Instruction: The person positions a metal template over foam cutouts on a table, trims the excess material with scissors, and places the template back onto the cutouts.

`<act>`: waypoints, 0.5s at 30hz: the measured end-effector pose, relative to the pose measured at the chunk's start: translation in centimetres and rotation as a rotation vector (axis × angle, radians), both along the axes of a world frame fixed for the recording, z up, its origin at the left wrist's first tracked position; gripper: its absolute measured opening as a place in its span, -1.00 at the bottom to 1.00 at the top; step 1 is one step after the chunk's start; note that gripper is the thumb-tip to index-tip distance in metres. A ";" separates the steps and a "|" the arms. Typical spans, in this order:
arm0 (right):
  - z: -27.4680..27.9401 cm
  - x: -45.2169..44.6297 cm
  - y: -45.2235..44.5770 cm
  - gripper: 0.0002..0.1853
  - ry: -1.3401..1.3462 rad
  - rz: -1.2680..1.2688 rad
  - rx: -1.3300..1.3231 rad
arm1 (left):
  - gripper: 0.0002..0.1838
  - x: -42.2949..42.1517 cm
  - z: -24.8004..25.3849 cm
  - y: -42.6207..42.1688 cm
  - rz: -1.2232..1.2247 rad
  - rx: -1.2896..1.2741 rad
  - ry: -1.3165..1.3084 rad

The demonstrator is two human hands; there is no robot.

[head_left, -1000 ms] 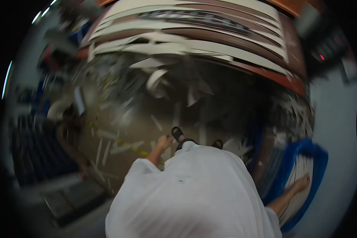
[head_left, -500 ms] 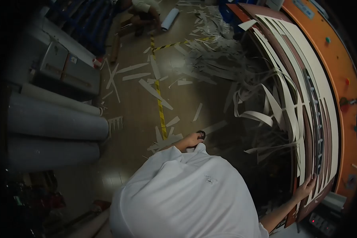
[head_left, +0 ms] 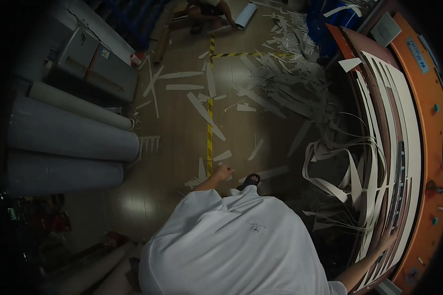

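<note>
Left hand (head_left: 224, 172) shifted clear of sandal (head_left: 251, 181) — curled | right hand (head_left: 386, 241) at dark strip (head_left: 399, 169) — grip unclear

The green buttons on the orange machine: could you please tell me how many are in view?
2: the far green button, nearer the blue label, and the near green button, nearer the right hand; more may be hidden in the dark.

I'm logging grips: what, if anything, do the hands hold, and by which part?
Left hand looks empty. The right hand is at the dark bar's near end; whether it grips cannot be told.
</note>
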State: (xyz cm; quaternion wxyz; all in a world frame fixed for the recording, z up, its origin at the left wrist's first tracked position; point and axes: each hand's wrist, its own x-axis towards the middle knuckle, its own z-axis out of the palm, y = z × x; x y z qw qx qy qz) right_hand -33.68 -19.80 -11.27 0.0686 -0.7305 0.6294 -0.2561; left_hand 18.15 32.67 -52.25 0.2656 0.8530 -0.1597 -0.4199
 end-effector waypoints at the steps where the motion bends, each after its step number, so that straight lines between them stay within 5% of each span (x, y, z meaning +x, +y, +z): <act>1: 0.7 -0.1 -0.8 -0.19 0.036 0.000 0.002 | -0.57 -0.7 -0.6 -0.4 0.029 -0.022 0.011; 15: -0.2 -2.4 -9.5 -0.18 0.246 0.088 0.024 | -0.57 3.4 4.2 -12.4 -0.058 -0.059 -0.161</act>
